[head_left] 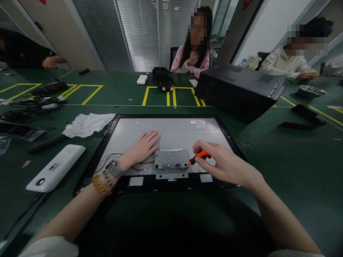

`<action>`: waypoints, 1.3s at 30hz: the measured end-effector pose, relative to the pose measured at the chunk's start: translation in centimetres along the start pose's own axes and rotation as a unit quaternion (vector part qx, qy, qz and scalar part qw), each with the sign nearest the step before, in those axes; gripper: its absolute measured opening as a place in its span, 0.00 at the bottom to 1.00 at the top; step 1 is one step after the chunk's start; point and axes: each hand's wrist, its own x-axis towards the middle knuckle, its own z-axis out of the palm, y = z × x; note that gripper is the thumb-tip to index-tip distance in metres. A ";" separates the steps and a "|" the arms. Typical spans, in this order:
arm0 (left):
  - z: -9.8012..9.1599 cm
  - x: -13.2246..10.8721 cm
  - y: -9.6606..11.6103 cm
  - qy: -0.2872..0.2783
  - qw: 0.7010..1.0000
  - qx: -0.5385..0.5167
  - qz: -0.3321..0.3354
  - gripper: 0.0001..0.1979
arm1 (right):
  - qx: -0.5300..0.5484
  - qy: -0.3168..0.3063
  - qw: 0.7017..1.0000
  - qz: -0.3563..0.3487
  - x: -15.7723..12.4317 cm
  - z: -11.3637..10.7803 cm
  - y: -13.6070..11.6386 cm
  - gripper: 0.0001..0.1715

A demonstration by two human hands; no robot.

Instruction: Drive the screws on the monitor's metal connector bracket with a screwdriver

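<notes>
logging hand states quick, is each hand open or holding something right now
Left hand: open, laid flat on the grey panel, holding nothing.
Right hand: grip closed on the orange-and-black screwdriver, beside the metal box.

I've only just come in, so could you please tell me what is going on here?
The person's right hand holds an orange-and-black screwdriver, its tip by the lower right of a metal housing. The left hand rests palm-down on the black-framed panel, which lies on the green table.
</notes>
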 end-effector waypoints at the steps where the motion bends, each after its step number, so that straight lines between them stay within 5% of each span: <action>1: 0.0 0.0 0.0 0.000 1.000 0.000 0.000 0.30 | 0.002 -0.003 1.000 0.004 0.0 0.0 0.0 0.06; 15: 0.0 0.0 0.0 0.001 1.000 0.008 0.000 0.30 | -0.011 0.017 1.000 -0.007 0.2 0.3 0.1 0.02; 19: 0.1 0.0 0.0 0.005 1.000 0.004 0.001 0.30 | -0.043 0.037 0.998 0.019 0.4 0.7 0.1 0.11; 26: 0.2 0.0 -0.1 0.006 1.000 0.000 0.002 0.30 | -0.015 0.024 1.000 0.005 0.2 0.5 0.2 0.03; 39: 0.1 0.0 -0.1 0.003 1.000 -0.003 0.003 0.29 | -0.023 -0.024 0.999 0.011 -0.4 -0.5 0.1 0.10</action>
